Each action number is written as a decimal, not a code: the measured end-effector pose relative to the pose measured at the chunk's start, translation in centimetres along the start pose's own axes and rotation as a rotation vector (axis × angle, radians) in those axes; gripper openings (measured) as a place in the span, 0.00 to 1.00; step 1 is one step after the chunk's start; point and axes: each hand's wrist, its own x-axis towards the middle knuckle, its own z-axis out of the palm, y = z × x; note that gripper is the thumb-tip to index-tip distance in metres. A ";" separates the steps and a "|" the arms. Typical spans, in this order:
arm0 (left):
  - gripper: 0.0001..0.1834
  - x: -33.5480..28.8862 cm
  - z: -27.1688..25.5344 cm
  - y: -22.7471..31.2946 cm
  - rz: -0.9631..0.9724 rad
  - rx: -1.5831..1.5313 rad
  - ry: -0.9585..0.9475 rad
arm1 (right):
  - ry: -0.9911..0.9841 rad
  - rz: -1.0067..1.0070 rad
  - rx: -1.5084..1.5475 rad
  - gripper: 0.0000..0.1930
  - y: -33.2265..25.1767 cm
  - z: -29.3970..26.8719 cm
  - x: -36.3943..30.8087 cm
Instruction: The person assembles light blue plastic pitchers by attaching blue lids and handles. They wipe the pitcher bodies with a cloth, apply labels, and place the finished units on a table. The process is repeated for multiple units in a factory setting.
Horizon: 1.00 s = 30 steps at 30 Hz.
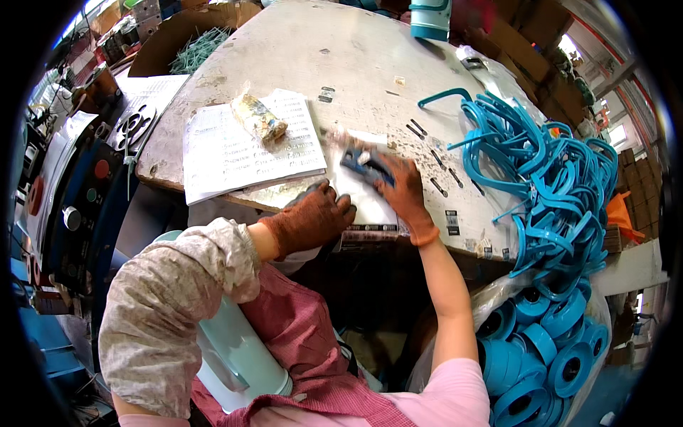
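Right hand point(407, 186) gripping a dark tool point(358, 164), we apparently work paper point(371, 206), needing steadiness next; what our left hand point(311, 219) holds is unclear.

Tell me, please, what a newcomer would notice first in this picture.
The tangled bright blue curved pieces on the right likely come first, with blue round parts below. Then, near the middle, the gloved right hand grips a dark blue object beside the left hand.

What seems a sheet point(371, 205) lies between papers point(238, 167) and handles point(551, 192).
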 end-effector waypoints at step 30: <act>0.17 -33.2 -3.9 2.3 -1.369 -1.201 0.763 | -0.012 0.036 0.232 0.20 -7.2 1.0 -4.6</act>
